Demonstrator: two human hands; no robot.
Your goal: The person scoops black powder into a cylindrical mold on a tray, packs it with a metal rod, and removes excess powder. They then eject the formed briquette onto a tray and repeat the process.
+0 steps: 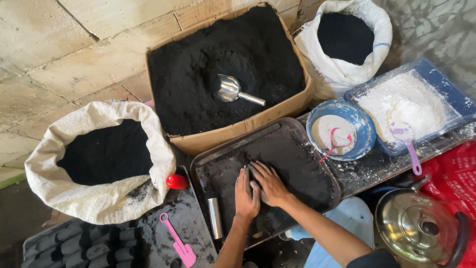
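Both my hands press flat on black powder spread in a dark rectangular tray [307,133]. My left hand [245,194] lies palm down with fingers together. Beside it, my right hand [269,182] rests with fingers spread, its thumb side touching or overlapping the left hand. Neither hand holds anything. A short metal tube [214,217] lies in the tray just left of my left hand.
A cardboard box [248,124] of black powder holds a metal scoop [233,90]. White sacks [99,198] [342,69] of black powder stand left and back right. A blue bowl [364,129], a blue tray of white powder [448,92], a kettle [416,226], pink scoop [178,243] and black cylinders [84,245] surround.
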